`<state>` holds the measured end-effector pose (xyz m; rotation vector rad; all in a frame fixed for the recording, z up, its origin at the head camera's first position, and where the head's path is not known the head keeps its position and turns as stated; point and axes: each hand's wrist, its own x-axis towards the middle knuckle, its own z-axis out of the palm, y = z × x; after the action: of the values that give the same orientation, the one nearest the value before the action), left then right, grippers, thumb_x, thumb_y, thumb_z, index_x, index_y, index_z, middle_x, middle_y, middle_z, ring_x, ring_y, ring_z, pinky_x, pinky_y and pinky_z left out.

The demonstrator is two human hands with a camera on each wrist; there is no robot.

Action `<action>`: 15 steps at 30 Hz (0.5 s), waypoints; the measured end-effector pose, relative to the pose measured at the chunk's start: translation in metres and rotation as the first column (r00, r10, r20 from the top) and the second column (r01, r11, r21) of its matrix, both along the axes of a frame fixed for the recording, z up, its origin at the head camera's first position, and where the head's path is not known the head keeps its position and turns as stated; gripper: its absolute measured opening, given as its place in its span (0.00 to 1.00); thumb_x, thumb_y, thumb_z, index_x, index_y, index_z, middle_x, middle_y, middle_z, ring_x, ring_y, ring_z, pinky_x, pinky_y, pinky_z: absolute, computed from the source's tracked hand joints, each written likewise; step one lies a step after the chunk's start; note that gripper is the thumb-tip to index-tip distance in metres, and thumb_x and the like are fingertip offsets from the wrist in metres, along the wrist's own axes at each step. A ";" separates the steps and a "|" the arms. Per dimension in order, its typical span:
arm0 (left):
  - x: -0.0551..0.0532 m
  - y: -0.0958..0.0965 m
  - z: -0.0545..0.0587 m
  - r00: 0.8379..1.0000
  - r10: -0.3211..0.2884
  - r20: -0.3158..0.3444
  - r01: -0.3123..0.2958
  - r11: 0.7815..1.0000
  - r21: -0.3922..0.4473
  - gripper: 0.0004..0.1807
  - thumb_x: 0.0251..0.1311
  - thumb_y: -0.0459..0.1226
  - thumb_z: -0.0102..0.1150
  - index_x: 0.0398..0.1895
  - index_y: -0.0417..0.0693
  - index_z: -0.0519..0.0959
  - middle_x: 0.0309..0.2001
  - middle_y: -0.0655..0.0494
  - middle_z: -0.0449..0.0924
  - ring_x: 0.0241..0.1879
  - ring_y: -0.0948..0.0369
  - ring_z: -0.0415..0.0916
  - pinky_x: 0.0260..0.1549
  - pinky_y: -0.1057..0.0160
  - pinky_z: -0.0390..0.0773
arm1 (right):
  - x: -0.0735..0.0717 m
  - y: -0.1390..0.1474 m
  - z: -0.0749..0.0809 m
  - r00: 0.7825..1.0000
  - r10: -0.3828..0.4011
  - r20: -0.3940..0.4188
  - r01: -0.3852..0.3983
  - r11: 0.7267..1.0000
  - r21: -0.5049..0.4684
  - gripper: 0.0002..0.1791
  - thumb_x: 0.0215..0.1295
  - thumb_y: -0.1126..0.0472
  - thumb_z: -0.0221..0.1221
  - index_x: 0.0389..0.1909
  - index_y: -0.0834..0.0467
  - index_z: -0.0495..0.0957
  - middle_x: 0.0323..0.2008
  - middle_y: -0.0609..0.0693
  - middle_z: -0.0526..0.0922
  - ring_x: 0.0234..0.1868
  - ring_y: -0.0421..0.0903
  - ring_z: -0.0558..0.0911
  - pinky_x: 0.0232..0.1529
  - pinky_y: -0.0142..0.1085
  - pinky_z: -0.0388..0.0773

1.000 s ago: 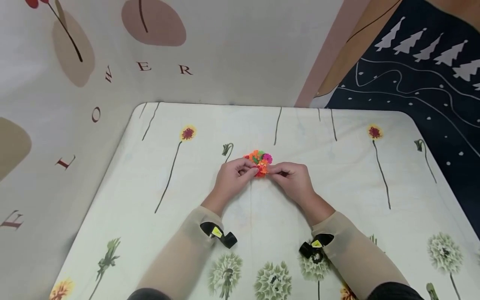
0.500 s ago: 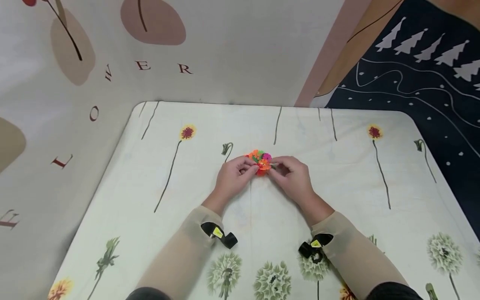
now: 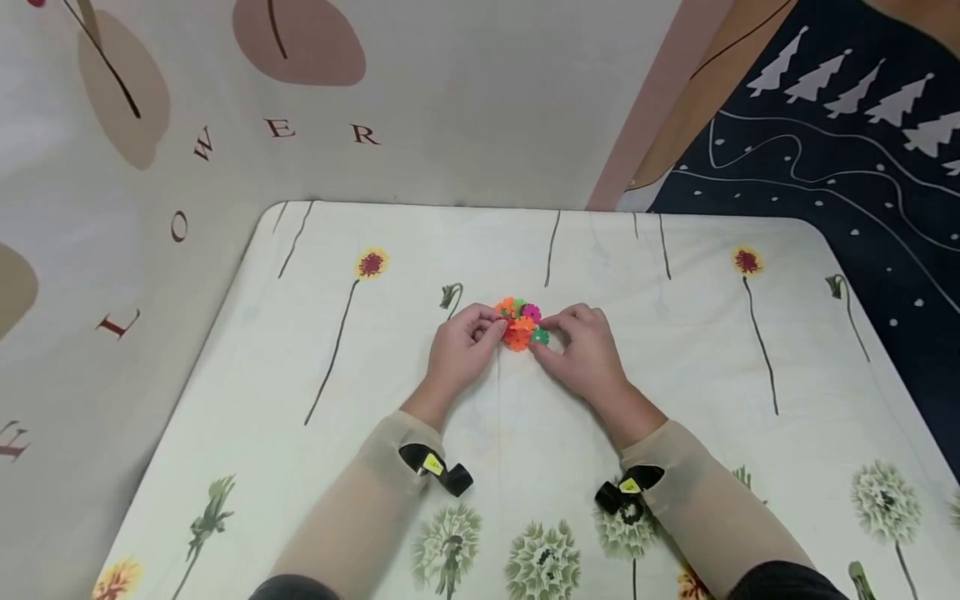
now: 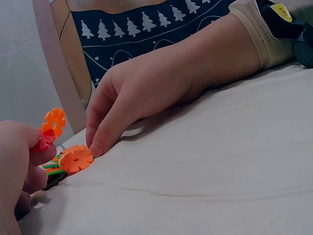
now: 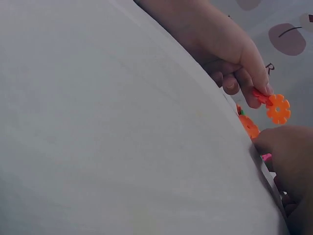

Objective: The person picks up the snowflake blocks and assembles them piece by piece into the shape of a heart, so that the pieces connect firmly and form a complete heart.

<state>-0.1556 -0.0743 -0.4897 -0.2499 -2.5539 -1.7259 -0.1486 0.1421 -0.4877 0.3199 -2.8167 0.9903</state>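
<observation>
My left hand (image 3: pixel 459 346) pinches a red notched plastic building disc (image 4: pixel 46 140) between thumb and forefinger. An orange notched disc (image 4: pixel 54 121) is joined to it, standing up from its edge. Opposite, my right hand (image 3: pixel 588 354) rests low at the pile, its thumb and forefinger at the edges of a small green disc (image 3: pixel 539 336). The left wrist view shows my right thumb tip close beside a flat orange disc (image 4: pixel 77 159) on the cloth. Several more discs, one of them magenta (image 3: pixel 531 312), lie heaped behind, partly hidden by the hands.
A white cloth (image 3: pixel 420 225) printed with flowers covers the table. A pale wall hanging (image 3: pixel 480 125) with letters stands at the back and left, and a dark cloth with white trees (image 3: pixel 825 150) at the right. Each forearm wears a small black camera (image 3: pixel 455 480).
My right hand has let go of the orange disc beside the red one and moved slightly apart, to the green disc. My left hand has kept its pinch, shifting slightly up and left.
</observation>
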 end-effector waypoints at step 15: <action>0.000 0.001 0.002 1.000 -0.003 0.005 0.003 1.000 -0.009 0.04 0.74 0.38 0.65 0.43 0.49 0.85 0.32 0.59 0.84 0.30 0.60 0.75 0.33 0.63 0.75 | 0.000 -0.001 0.001 1.000 0.007 -0.009 -0.008 0.992 -0.123 0.13 0.65 0.58 0.75 0.45 0.58 0.85 0.34 0.49 0.84 0.39 0.50 0.74 0.39 0.43 0.71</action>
<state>-0.1559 -0.0735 -0.4878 -0.2505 -2.5670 -1.7182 -0.1489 0.1413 -0.4866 0.3188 -2.7334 1.1551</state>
